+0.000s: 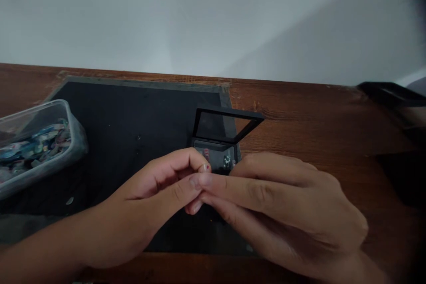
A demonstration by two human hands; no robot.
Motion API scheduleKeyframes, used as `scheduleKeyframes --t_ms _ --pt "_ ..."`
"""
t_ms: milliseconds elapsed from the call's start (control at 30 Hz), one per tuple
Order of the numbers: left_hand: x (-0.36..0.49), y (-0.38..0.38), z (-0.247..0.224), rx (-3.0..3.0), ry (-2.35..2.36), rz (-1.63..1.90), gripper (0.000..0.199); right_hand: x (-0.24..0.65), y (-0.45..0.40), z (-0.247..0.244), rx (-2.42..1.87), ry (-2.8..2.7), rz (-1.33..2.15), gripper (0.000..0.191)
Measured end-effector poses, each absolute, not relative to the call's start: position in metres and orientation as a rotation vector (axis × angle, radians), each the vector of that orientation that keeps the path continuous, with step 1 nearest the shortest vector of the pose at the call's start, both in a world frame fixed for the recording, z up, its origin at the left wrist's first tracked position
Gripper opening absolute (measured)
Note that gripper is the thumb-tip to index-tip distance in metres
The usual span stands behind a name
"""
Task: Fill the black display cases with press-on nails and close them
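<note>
My left hand [156,204] and my right hand [279,204] meet at the fingertips in front of me. Thumb and fingers of each are pinched together. A small pale piece with a red dot [207,167] shows at the left fingertips; whether it is a nail or a separate item I cannot tell. What else the fingers grip is hidden. Just beyond them stands a small black case [229,125] with its clear-windowed lid raised. Inside it lie a reddish item [206,154] and a shiny patterned one [226,162], partly covered by my hands.
A clear plastic tub [78,140] full of small wrapped or glassy pieces stands at the left. A black mat [109,142] covers part of the wooden table [299,120]. A small clear bit [69,201] lies near the tub. Dark objects [392,93] are at the right edge.
</note>
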State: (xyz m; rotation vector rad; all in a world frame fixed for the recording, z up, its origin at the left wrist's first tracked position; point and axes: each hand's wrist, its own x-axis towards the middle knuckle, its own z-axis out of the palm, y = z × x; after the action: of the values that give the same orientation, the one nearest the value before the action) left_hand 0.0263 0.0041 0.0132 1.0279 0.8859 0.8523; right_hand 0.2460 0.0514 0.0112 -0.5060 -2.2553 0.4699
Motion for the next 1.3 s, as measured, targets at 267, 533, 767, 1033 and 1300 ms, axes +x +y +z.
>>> scheduleKeyframes --t_ms 267,533,767,1033,1300 --pt "0.023 0.004 0.009 0.981 0.826 0.836 0.037 0.242 0.049 0.004 -0.534 -2.172 0.566 0.018" --pt "0.025 0.003 0.000 0.928 0.819 0.883 0.031 0.238 0.048 0.004 -0.545 -2.067 0.671 0.022" --pt "0.028 0.006 0.005 0.938 0.859 0.905 0.030 0.241 0.049 0.004 -0.541 -2.099 0.679 0.031" --pt "0.025 0.003 0.008 0.956 0.859 0.897 0.028 0.242 0.045 0.002 -0.571 -2.058 0.589 0.021" --pt "0.024 0.003 0.008 0.956 0.780 0.880 0.027 0.240 0.048 0.008 -0.640 -1.973 0.733 0.046"
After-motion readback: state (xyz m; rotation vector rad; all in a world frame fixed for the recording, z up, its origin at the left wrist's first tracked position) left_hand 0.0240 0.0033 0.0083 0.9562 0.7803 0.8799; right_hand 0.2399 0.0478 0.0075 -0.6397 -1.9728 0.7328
